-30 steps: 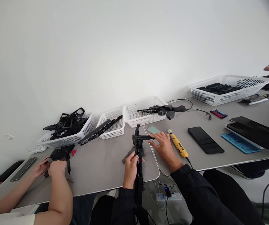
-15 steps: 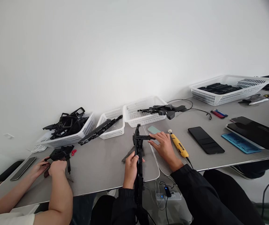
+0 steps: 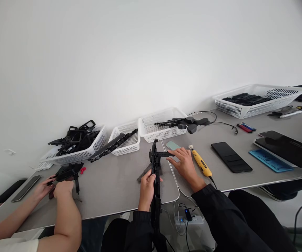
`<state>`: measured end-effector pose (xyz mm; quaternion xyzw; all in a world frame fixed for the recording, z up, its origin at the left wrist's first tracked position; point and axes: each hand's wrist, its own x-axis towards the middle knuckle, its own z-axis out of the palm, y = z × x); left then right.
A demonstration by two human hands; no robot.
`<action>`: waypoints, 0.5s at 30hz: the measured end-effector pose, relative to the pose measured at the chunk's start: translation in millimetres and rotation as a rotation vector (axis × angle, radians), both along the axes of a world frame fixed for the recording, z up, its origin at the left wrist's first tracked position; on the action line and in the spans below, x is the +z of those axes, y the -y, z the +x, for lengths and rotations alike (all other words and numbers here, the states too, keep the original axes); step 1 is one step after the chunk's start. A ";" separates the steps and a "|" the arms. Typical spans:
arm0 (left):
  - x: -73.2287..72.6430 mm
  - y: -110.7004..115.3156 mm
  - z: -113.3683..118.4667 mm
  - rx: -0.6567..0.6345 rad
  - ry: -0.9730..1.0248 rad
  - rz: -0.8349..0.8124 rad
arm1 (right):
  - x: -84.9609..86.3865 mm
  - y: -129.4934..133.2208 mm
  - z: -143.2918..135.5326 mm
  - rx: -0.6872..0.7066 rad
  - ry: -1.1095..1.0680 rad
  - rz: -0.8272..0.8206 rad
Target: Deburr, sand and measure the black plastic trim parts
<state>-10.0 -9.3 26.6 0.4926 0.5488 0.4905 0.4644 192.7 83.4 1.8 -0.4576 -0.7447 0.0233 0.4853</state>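
Note:
My left hand (image 3: 147, 189) is wrapped round a long black plastic part (image 3: 156, 196), which stands roughly lengthwise over the table's front edge. In my right hand (image 3: 184, 164), thumb and fingers pinch the end of a black caliper (image 3: 163, 154) with fine markings. The caliper lies across the part near its top, its jaw end touching or very close to it; contact is hard to make out. A dark wedge-shaped piece (image 3: 144, 171) shows behind the part, and whether it belongs to it I cannot tell. Just right of my right hand lies a yellow rotary tool (image 3: 202, 162).
White baskets (image 3: 124, 151) with black parts line the wall. At left, a co-worker's hands (image 3: 63, 189) hold a black assembly (image 3: 68, 171). A black phone (image 3: 231, 156), a blue tray (image 3: 270, 160) and dark panels (image 3: 285, 148) lie at right. A power strip (image 3: 197, 219) sits below.
My hands, the part and the caliper stay in place. At left, the co-worker's hands and the black assembly have shifted slightly.

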 end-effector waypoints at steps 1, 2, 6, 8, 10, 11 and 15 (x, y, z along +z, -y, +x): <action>-0.3 -0.1 -0.2 0.000 -0.002 0.001 | 0.2 0.0 -0.1 -0.001 0.000 0.001; -0.5 -0.2 -0.4 0.001 -0.006 0.003 | 0.3 0.1 -0.1 -0.001 -0.002 0.003; -1.3 -0.1 -1.5 -0.003 -0.019 0.012 | 0.4 0.1 -0.5 -0.001 -0.008 0.005; -2.0 0.2 -1.6 -0.008 -0.023 0.009 | 0.4 0.4 -0.9 -0.004 -0.002 0.000; -3.6 0.2 -1.1 0.003 -0.021 0.008 | 0.9 1.0 -1.4 -0.006 0.008 0.004; -4.7 -0.1 -0.7 0.019 -0.015 0.010 | 1.2 1.3 -1.5 -0.010 0.009 0.008; -10.1 -3.3 -0.7 0.087 0.042 0.030 | 2.1 2.0 -0.3 -0.136 -0.073 0.021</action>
